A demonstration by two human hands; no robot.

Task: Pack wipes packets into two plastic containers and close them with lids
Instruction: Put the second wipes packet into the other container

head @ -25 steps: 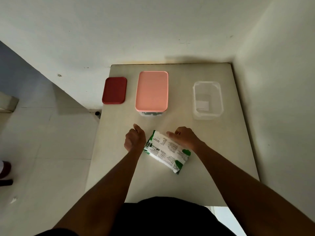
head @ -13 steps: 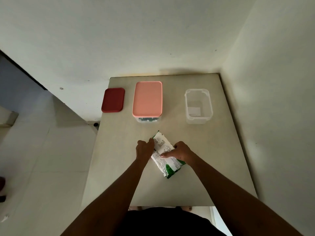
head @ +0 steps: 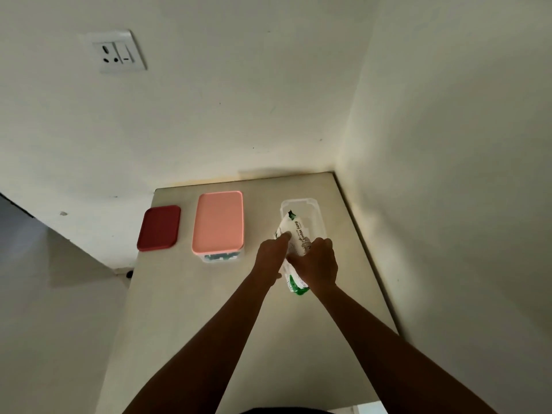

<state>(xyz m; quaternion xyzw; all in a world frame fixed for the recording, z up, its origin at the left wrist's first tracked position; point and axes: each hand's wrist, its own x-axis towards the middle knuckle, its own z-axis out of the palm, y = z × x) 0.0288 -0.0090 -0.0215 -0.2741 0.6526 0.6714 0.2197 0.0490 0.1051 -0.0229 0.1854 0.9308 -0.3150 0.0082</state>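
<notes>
A white and green baby wipes packet (head: 295,231) is held tilted, its far end over the clear open container (head: 317,211) at the table's back right. My left hand (head: 272,254) grips its left side and my right hand (head: 317,263) grips its near half; the packet's near end sticks out below my right hand. A second container (head: 220,257), closed with a pink lid (head: 218,221), stands to the left with packets showing through its front wall. A dark red lid (head: 159,228) lies flat at the table's back left corner.
The beige table (head: 191,318) fits into a wall corner, with walls right behind and to the right of the containers. Its left edge drops to a tiled floor. A wall socket (head: 118,52) sits high on the back wall.
Both hands have lifted the packet from the middle of the table and carried it away and to the right, over the clear container. The camera has tilted upward.
</notes>
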